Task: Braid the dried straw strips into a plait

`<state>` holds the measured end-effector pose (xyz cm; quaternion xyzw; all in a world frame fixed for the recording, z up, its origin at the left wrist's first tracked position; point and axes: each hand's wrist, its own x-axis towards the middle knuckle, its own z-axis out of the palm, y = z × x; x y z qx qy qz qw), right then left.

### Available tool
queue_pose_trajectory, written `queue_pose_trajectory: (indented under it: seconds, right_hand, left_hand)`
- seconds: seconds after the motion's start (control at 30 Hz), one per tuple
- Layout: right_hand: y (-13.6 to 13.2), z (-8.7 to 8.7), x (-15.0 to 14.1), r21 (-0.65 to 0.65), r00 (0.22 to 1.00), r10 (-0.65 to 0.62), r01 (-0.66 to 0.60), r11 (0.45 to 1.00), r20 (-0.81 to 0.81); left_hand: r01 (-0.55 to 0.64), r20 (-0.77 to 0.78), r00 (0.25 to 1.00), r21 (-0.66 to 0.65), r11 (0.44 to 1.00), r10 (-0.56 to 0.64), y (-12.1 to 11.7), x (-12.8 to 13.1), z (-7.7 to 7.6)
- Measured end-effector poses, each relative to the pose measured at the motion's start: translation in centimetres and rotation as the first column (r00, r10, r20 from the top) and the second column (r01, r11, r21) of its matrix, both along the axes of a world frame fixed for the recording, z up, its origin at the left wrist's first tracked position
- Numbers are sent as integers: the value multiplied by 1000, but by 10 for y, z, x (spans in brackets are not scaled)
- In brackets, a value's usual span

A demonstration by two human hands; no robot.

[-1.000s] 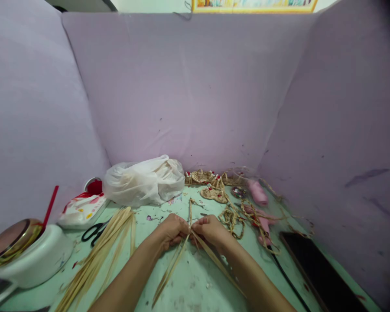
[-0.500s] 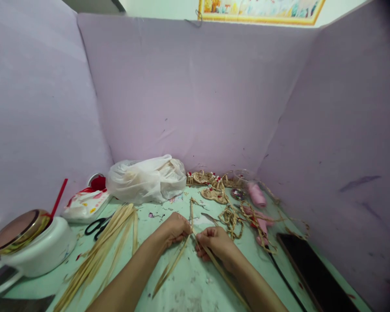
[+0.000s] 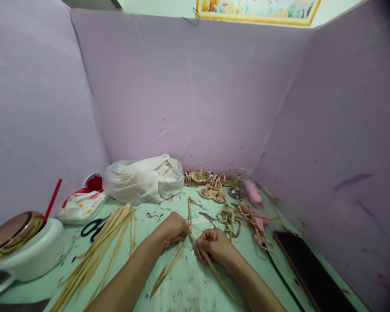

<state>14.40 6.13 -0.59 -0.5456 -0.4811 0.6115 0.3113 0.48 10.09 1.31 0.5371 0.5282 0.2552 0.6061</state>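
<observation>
A thin braid (image 3: 190,211) of straw lies on the table, pointing away from me. At its near end, my left hand (image 3: 176,227) is closed in a pinch on a straw strand (image 3: 169,268), whose loose ends trail toward me. Just to the right, my right hand (image 3: 214,247) has its fingers curled around another straw strand (image 3: 218,277) that runs down along my forearm. The two hands are slightly apart, with the strands spreading in a V between them. The fingertips of both hands are partly hidden.
Left: a bundle of straw (image 3: 94,255), black scissors (image 3: 92,227), a white pot (image 3: 45,249) and a tissue pack (image 3: 82,206). Behind: a white plastic bag (image 3: 144,180) and woven straw pieces (image 3: 211,193). Right: a pink thread spool (image 3: 253,193), a pink corded tool (image 3: 260,225) and a black slab (image 3: 308,268).
My right hand has drawn slightly away from my left, widening the gap between the strands. The left hand keeps its pinch. The whole view has shifted a little.
</observation>
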Motion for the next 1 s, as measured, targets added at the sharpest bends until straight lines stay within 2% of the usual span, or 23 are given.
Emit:
queue_pose_trajectory:
  seconds: [0.37, 0.57, 0.67, 0.77, 0.87, 1.0]
  right_hand:
    - [1, -4, 3, -26, 999, -13, 12, 1000, -31]
    - [17, 8, -9, 73, 983, -167, 172, 982, -70]
    - [24, 10, -20, 5, 994, -113, 113, 994, -6]
    - [26, 6, -26, -43, 991, -126, 128, 991, 45]
    - [26, 1, -26, 3, 990, -134, 134, 991, 34]
    - [24, -1, -27, 36, 985, -174, 173, 984, 14]
  left_hand:
    - [-10, 40, 999, -19, 1000, 11, 1, -1, 1]
    - [-32, 92, 995, -55, 998, 37, 3, -4, 0]
    - [-40, 74, 996, -40, 998, 42, 3, -4, -1]
    - [-27, 35, 999, -18, 999, 28, 3, -4, -1]
    - [-7, -33, 999, 25, 1000, 7, 3, -4, -1]
    - [64, -256, 966, 66, 996, -45, 4, -9, 6]
